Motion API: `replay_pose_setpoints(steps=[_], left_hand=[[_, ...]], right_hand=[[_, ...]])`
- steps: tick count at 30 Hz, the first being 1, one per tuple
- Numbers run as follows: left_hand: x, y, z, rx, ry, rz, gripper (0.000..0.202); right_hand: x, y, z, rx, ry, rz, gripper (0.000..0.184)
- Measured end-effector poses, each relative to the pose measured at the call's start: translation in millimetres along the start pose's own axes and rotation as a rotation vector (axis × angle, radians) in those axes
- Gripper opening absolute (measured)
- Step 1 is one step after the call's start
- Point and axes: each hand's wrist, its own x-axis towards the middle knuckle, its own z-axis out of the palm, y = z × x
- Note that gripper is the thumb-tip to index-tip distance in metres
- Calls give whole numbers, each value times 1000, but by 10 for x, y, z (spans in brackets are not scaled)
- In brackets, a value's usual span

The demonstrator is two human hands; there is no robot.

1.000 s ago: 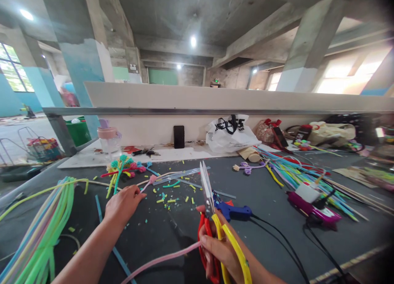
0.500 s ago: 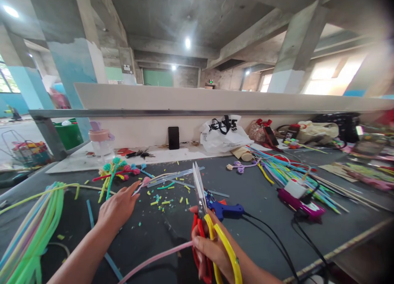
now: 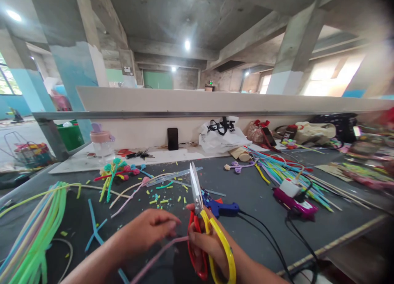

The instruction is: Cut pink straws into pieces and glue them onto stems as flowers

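My right hand grips a pair of scissors with one red and one yellow handle, blades pointing up and away. A pink fuzzy stem is pinched in the same hand and trails down to the bottom edge. Close by on the left, my left hand hovers above that stem, fingers loosely curled and apart, with nothing visible in them. Beyond it a pale lilac stem with a pink tip lies on the dark table. Just past the scissors rests a blue glue gun.
Bundled coloured stems lie at the left, more loose stems at the right. Teal and red fuzzy pieces and yellow scraps are scattered mid-table. A purple power strip, phone and bottle stand around.
My left hand has let go of the pink-tipped lilac stem, which now lies on the table, and has come back toward my right hand. The right hand still holds the scissors and pink stem.
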Motion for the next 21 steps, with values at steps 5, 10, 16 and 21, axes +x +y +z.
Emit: replay_pose_setpoints(steps=[5,10,16,21], left_hand=[[-5,258,355,-289,-66,-94,19],[66,143,467,-532,-130,-228,26],[115,-49,428,-893,-96,-177,24],[176,-182,182,-979,70,-102,22]], right_hand=[[9,-60,-31,35,54,-24,70],[27,-84,-95,20,70,-79,59],[77,-86,-164,13,160,-102,58],[13,-117,-117,8,-21,85,53]])
